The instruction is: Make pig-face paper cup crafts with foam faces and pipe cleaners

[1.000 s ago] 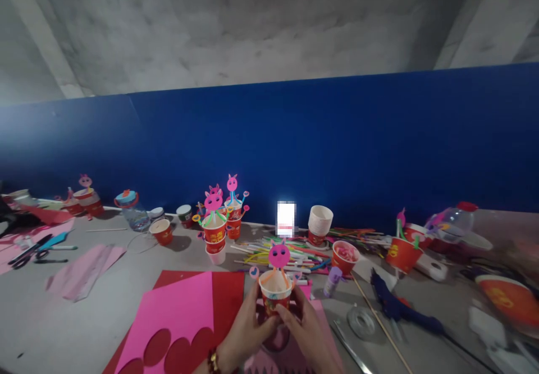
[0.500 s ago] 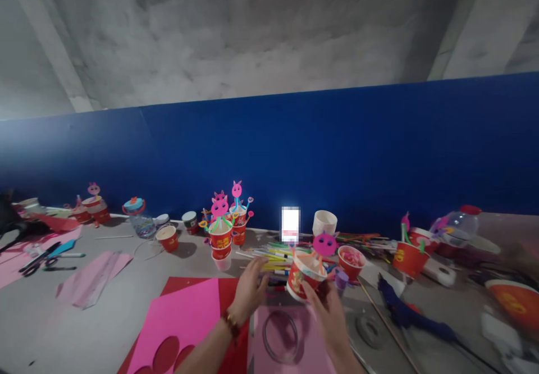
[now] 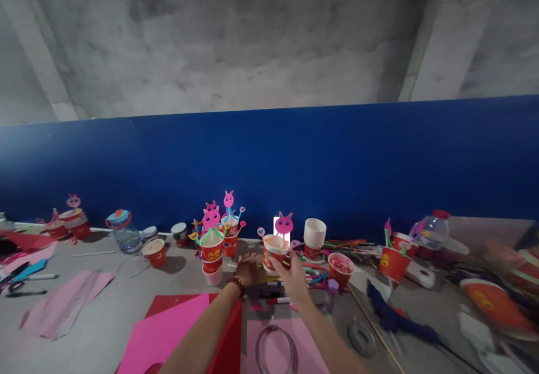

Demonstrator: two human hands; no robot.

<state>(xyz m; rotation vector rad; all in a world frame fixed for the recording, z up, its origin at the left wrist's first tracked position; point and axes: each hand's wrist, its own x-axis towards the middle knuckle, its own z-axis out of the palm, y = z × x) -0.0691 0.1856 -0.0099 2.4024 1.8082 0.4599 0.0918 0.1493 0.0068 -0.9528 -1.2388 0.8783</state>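
My right hand grips a red paper cup by its right side. A pink round head with ears rises above the cup's rim, and small discs on pipe-cleaner arms stick out at its sides. My left hand is low over the tabletop, left of the cup, its fingers apart by the pens; it is dark and slightly blurred. Left of it stands a stack of red cups with a similar pink figure, and another decorated cup is behind.
White cups stand stacked behind on the right, near a red cup of pink pieces. Pink sheet lies in front. A dark blue glue gun and tape roll lie right. A blue-lidded jar stands left.
My right hand has carried the cup with the pink figure leftward and farther back, toward the lit white rectangle. My left hand has reached farther in over the pens. The view has shifted slightly.
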